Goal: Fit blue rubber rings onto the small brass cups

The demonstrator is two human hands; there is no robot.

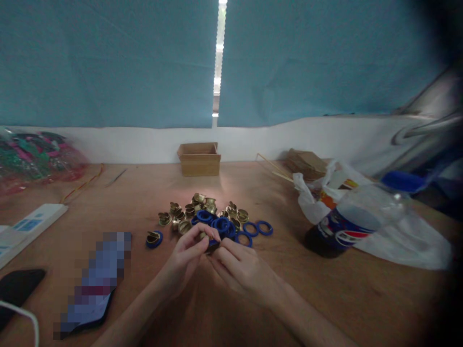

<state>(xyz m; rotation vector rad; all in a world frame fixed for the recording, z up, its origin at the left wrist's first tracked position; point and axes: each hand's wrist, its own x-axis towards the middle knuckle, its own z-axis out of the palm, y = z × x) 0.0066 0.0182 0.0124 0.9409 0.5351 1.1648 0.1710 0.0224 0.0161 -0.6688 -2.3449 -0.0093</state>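
My left hand (188,255) and my right hand (242,267) meet over the wooden table (253,308), fingers pinched together on a small dark part (211,246) between them; I cannot make out what it is. Just beyond my fingertips lies a pile of brass-coloured metal fittings (197,208) mixed with blue rubber rings (220,224). Two more blue rings (257,228) lie to the right of the pile. One fitting with a blue ring on it (154,238) sits apart at the left.
A small open cardboard box (198,158) stands at the back. A soda bottle (356,219) lies on white plastic bags (398,236) at right. A blurred-out phone (96,282), a dark phone (18,289) and a white box (31,226) lie at left.
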